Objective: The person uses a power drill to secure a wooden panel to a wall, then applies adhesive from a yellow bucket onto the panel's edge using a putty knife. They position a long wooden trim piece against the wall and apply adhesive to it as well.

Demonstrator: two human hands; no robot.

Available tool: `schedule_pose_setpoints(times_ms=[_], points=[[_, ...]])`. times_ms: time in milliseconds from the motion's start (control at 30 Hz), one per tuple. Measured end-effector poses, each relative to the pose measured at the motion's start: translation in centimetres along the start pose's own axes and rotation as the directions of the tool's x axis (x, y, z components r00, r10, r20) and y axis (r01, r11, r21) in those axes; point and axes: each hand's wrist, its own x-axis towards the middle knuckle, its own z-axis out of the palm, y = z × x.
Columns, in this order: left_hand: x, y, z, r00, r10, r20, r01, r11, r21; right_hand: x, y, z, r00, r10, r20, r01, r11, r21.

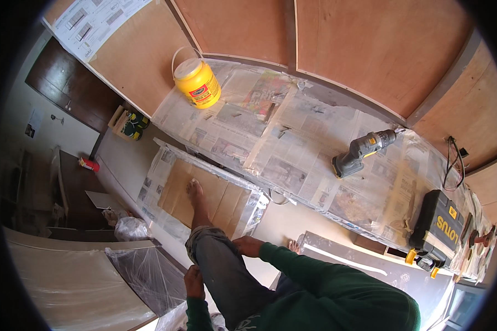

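Observation:
My left hand [194,282] is closed at the left side of my grey trouser leg [220,270], gripping its cloth. On the other side, my right hand [248,246] pinches the same trouser leg a little above its rolled cuff [200,238]. Part of the fingers of both hands is hidden against the cloth. Below the cuff, my bare foot [194,189] stands on a sheet of brown cardboard [229,194]. The cardboard lies over a newspaper-covered low surface. Green sleeves cover both of my arms.
A newspaper-covered platform [284,165] carries a yellow bucket [200,88], a cordless drill [361,153] and a black tool case [436,223]. Plywood panels [348,55] rise behind it. Plastic sheeting [149,276] hangs at lower left. A red can [88,164] stands at far left.

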Motion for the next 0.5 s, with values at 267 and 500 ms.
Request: schedule_pose_setpoints(times_ms=[267, 500], points=[[1.9, 10.4, -4.6, 0.941, 0.324, -0.098, -0.208, 0.782, 0.588, 2.3, -9.5, -11.1, 0.912, -0.064, -0.404, -0.098, 0.925, -0.367], [10.6, 17.7, -3.9, 0.772, 0.615, -0.158, -0.419, 0.68, 0.601, 12.2, -21.4, -22.0, 0.688, -0.492, -0.534, 0.048, 0.764, -0.643]])
